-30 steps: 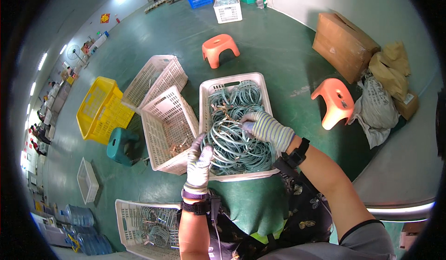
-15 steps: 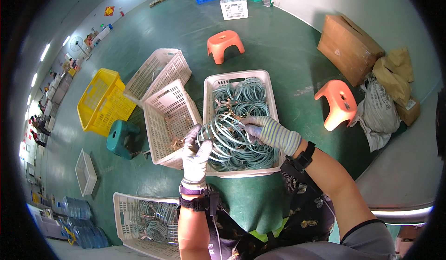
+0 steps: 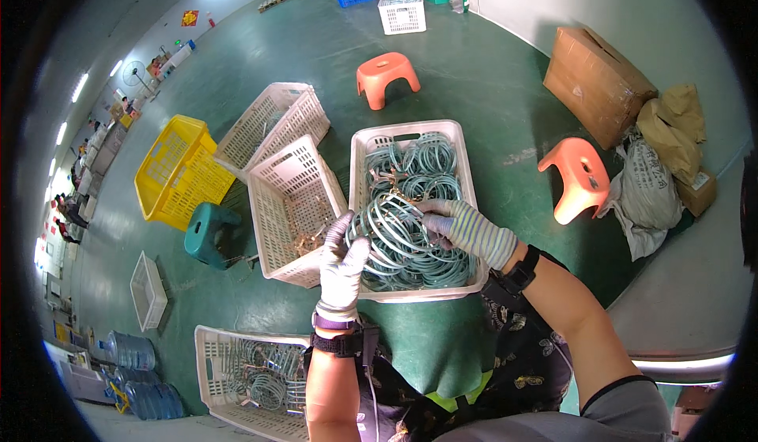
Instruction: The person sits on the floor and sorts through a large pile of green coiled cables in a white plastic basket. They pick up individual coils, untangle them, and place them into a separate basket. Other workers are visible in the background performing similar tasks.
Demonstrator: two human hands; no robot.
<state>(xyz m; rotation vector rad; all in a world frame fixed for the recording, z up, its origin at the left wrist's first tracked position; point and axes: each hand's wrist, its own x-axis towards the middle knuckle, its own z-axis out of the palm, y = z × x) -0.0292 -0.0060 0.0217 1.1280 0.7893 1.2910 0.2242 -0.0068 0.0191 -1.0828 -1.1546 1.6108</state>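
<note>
A coil of pale blue-green tubing [image 3: 387,225] with copper-coloured ends is held up between my gloved hands, above a white crate [image 3: 357,151]. My left hand [image 3: 342,272] pinches the coil's left side between thumb and fingers. At its upper right, my right hand [image 3: 472,230] in a striped glove closes on the strands; its fingertips are partly hidden. More tubing coils [image 3: 426,157] of the same kind fill the crate underneath and behind.
A white crate [image 3: 272,233] with small copper-coloured pieces stands at left, beside another white crate [image 3: 237,130], a yellow crate [image 3: 162,181] and a green stool [image 3: 207,240]. Another crate of coils [image 3: 207,363] lies lower left. Orange stools [image 3: 385,69] and a cardboard box [image 3: 592,78] stand beyond.
The whole view has shifted slightly to the right. Both hands keep hold of the coil in nearly the same place, with only slight finger movement.
</note>
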